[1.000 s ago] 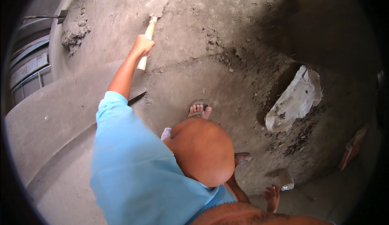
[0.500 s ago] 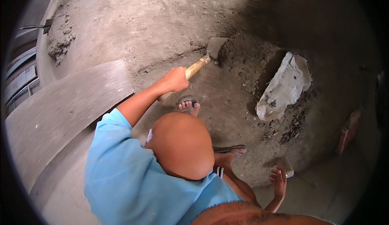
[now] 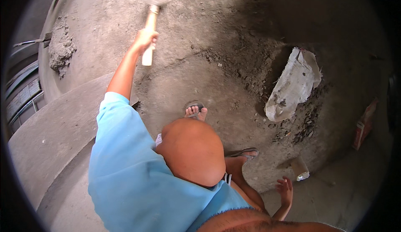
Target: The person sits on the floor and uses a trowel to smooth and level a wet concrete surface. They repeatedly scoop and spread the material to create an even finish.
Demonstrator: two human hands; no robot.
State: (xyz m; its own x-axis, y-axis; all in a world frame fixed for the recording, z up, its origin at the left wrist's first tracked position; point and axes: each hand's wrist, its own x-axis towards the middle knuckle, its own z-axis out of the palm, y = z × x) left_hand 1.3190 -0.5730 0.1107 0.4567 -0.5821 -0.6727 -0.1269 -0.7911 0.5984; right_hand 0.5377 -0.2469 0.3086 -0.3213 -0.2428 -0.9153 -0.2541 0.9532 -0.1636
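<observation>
My left hand (image 3: 145,40) is closed round the pale wooden handle of a trowel (image 3: 151,21), its arm stretched forward and left. The trowel's flat metal blade points away over the dusty ground (image 3: 167,69) and is smeared by motion. At the lower right my right hand (image 3: 285,190) is open, fingers apart, with nothing in it. Just beyond its fingertips lies a small brownish block-like object (image 3: 300,169) with a shiny whitish end. A torn, dirty white woven sack (image 3: 294,86) lies to the right, with loose dark dirt (image 3: 250,65) beside it.
My feet in sandals (image 3: 194,110) stand on the ground at the centre. A curved grey slab (image 3: 62,131) runs along the left. Beyond it are a heap of grey rubble (image 3: 62,48) and a long-handled tool (image 3: 44,39). A reddish packet (image 3: 362,131) lies far right.
My left hand has swung the trowel forward and left, away from the loose dirt near the sack. My right hand stays low by the small block-like object.
</observation>
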